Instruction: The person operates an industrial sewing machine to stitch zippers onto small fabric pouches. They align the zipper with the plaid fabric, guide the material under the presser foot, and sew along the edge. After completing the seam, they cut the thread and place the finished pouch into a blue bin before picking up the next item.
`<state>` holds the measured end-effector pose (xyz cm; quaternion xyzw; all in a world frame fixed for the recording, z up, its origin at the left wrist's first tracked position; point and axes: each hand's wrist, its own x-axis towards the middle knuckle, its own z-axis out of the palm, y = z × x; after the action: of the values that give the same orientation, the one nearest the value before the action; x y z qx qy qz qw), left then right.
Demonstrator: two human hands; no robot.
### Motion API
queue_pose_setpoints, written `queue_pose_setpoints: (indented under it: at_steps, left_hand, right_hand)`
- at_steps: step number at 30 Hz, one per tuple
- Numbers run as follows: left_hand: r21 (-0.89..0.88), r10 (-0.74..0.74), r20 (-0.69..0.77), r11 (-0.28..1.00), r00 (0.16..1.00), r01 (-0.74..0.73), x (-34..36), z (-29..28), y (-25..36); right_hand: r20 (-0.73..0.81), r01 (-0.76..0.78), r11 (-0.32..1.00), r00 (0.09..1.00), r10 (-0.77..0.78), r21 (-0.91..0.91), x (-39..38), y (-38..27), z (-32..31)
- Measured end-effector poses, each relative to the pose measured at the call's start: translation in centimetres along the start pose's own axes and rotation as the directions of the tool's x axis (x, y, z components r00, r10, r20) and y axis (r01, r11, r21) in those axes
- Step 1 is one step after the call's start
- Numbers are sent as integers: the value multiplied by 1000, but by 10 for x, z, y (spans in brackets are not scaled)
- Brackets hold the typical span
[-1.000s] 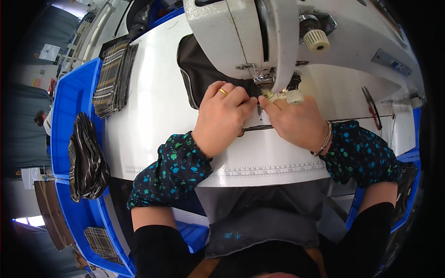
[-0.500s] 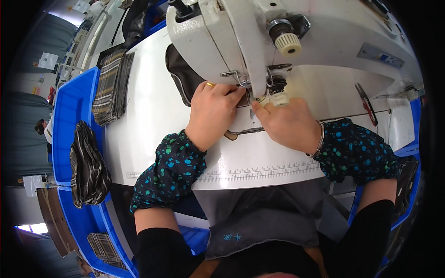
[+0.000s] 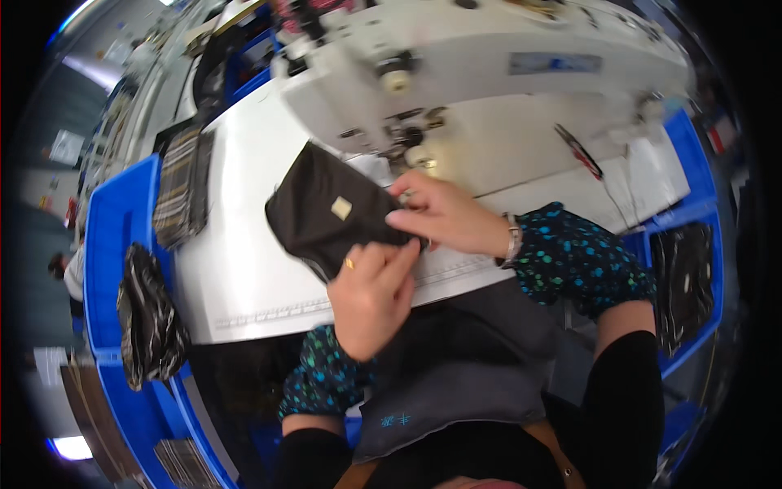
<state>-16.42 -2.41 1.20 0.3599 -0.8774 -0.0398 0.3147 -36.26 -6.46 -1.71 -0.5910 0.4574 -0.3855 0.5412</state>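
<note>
A dark brown fabric piece, bearing a small pale square label, lies turned at an angle on the white sewing table. At its lower right edge my left hand, with a ring on one finger, grips it with bent fingers. My right hand pinches the right corner between thumb and fingers; the fingertips are slightly blurred. Both hands are close together, in front of the sewing machine. The fabric is out from under the needle area.
Red-handled thread snips lie on the table's right. A stack of plaid fabric sits at the left, beside blue bins with a striped bundle over their edge. A blue bin at right holds dark pieces.
The fabric piece has come out from the machine toward me and turned. Both hands moved nearer with it, now gripping its right end. The whole view has shifted.
</note>
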Motion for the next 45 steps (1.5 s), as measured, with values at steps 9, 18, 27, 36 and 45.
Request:
queue_pose_setpoints:
  at_steps: [9, 18, 27, 36, 45]
  left_hand:
    - [-188, 72, -166, 977, 984, -103, -46, 23, 44]
    - [-208, -171, -155, 968, 973, 137, -53, 45, -4]
    - [-177, -171, -110, 973, 979, 149, -52, 48, 0]
    - [-326, -297, 95, 893, 950, 311, -35, -19, -61]
    - [278, -432, -504, 739, 748, 614, -39, -130, -313]
  right_hand:
    - [-83, 130, 979, 986, -144, -158, -128, -2, -61]
    - [-695, -195, 978, 713, 94, -67, -396, -80, -221]
    - [-846, -760, 377, 432, -313, -529, -444, 111, -314]
    - [-891, -842, 296, 412, -190, -452, -502, 170, -331]
    - [-546, -669, -68, 657, -519, -740, -381, 83, -230]
